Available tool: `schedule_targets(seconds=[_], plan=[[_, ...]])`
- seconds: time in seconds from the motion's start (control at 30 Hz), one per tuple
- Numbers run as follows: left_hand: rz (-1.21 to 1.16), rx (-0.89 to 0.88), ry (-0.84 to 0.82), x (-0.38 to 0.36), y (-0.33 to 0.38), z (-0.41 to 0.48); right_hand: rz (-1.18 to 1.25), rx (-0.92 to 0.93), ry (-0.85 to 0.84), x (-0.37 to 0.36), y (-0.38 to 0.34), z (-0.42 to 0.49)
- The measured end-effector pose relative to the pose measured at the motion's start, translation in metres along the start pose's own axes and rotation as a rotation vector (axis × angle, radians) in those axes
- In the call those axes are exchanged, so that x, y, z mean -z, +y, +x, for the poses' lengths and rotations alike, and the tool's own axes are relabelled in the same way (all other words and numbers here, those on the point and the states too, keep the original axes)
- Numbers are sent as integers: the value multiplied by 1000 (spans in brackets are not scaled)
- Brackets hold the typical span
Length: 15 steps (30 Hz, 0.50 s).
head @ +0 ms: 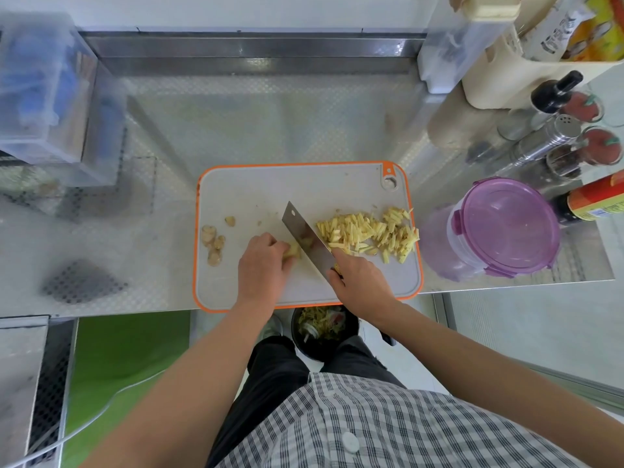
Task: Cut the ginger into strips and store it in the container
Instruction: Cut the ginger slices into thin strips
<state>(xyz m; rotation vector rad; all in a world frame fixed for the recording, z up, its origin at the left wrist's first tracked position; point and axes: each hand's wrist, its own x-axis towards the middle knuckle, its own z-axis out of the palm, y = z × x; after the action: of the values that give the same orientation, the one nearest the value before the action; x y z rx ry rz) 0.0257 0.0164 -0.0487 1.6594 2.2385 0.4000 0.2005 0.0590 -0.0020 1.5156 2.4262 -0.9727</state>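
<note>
A cutting board (256, 190) lies at the counter's (236, 113) near edge. On it, ginger strips (368, 231) are heaped at right and ginger pieces (212, 243) lie at left. A knife (304, 233) stands between them, a ginger chunk (293, 251) just left of its blade. A lidded container (503, 228) stands just right of the board, spice jars (557, 136) behind it; a bin (324, 329) sits below.

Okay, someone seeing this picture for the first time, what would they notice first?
Probably the orange-rimmed cutting board at the centre, where the right hand holds a knife against a ginger piece steadied by the left hand. Right of the knife lies a pile of yellow ginger strips, and beside the board's right edge stands a purple-lidded container, lid on.
</note>
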Motion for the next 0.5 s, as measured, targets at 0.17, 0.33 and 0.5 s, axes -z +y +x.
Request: schedule_targets(seconds=[0.17, 0.33, 0.5], plan=[[-38, 16, 27, 3, 2, -6, -29, -5, -21, -3, -1, 0], [1, -4, 20, 0, 6, -9, -45, -5, -18, -3, -3, 0], [3, 11, 31, -1, 8, -9, -42, -6, -1, -4, -1, -2]])
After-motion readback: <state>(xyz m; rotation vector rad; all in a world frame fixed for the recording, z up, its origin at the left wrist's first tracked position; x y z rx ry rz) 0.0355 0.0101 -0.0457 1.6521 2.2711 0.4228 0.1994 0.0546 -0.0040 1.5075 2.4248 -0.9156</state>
